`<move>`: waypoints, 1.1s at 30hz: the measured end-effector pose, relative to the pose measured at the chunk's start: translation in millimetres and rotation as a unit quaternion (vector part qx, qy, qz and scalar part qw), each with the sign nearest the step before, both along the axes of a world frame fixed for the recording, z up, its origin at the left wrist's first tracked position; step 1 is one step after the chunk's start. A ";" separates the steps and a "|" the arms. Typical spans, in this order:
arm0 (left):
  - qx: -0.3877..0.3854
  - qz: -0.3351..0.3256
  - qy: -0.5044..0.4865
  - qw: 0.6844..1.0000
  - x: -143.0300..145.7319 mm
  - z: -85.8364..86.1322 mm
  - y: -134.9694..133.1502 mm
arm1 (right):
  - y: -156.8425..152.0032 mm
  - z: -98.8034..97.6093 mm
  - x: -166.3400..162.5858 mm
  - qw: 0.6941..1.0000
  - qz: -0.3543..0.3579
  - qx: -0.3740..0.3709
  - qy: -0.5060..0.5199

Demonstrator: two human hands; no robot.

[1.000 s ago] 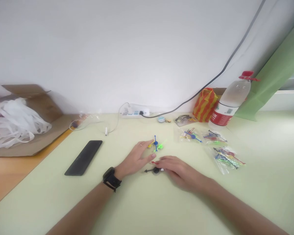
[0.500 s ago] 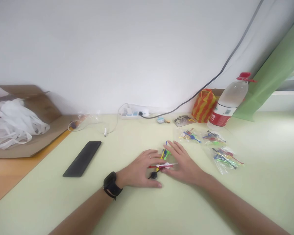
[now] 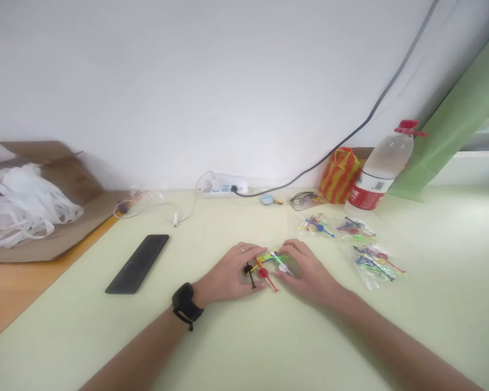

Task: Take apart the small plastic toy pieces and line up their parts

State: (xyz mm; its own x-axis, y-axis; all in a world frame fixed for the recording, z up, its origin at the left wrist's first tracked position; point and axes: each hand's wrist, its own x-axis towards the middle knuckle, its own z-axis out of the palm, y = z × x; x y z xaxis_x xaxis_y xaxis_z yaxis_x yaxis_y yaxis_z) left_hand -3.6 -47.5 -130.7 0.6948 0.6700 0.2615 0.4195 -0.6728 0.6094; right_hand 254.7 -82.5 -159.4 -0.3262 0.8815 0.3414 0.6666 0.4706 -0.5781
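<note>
Several small coloured plastic picks (image 3: 267, 265), black, red, yellow, green and white, lie bunched on the pale green table (image 3: 236, 347) between my hands. My left hand (image 3: 232, 274), with a black watch on its wrist and a ring on one finger, has its fingers curled against the left side of the bunch. My right hand (image 3: 307, 274) presses in from the right, fingers bent over the picks. Both hands rest on the table and cup the pile together.
A black phone (image 3: 138, 262) lies at the left. Three clear bags of coloured picks (image 3: 375, 260) sit at the right, near a water bottle (image 3: 381, 171) and a striped orange pouch (image 3: 341, 174). A power strip (image 3: 224, 188) and cable lie by the wall; cardboard and white plastic bags (image 3: 24, 203) at far left.
My hands have drawn together and gathered the scattered picks into one bunch. The blue and green pick from farther back now lies in the pile between my fingers.
</note>
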 end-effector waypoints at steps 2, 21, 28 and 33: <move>-0.002 0.000 0.010 1.000 0.1 3.0 -0.6 | 0.5 0.5 -1.0 1.000 0.012 -0.003 -0.009; 0.025 0.014 0.029 0.999 7.9 1.5 -8.2 | -5.7 14.6 -2.8 0.994 0.106 -0.005 -0.005; -0.034 0.028 0.005 0.999 8.4 -7.8 -5.6 | -4.3 8.2 -0.7 0.995 0.094 0.013 -0.006; -0.044 -0.007 -0.010 0.999 4.3 1.1 -8.0 | -4.3 10.2 0.1 0.994 0.106 -0.015 -0.017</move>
State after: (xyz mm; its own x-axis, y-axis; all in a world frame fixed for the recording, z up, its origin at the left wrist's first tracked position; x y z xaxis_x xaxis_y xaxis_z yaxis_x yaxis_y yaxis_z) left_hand 0.7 -55.4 -129.6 0.7000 0.6807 0.2160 0.3972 -0.6224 0.6744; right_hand 254.8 -86.7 -149.2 -0.5169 0.8010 0.3020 0.5736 0.5860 -0.5723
